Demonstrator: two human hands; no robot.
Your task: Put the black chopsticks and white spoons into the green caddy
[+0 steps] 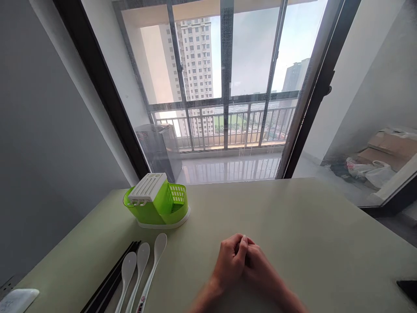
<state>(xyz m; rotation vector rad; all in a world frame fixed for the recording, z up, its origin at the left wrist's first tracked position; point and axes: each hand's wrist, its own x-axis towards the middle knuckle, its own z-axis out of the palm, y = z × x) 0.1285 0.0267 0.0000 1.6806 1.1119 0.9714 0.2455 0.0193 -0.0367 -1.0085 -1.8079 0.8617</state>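
Observation:
My left hand (pixel 229 260) and my right hand (pixel 259 263) are clasped together above the pale table, fingers closed around each other. No object shows in either one. To their left lie three white long-handled spoons (pixel 155 261), side by side. Several black chopsticks (pixel 112 278) rest in a bundle just left of the spoons. Behind the cutlery stands a green utensil holder (pixel 146 213) with a white slotted top and a white base; its right compartment has a lattice wall.
The pale table (pixel 293 234) reaches back to a dark-framed glass door. A white object (pixel 19 300) is cut off at the lower left corner, and a black object (pixel 407 289) at the right edge. Cardboard boxes (pixel 391 150) and plastic bags lie beyond the table at right.

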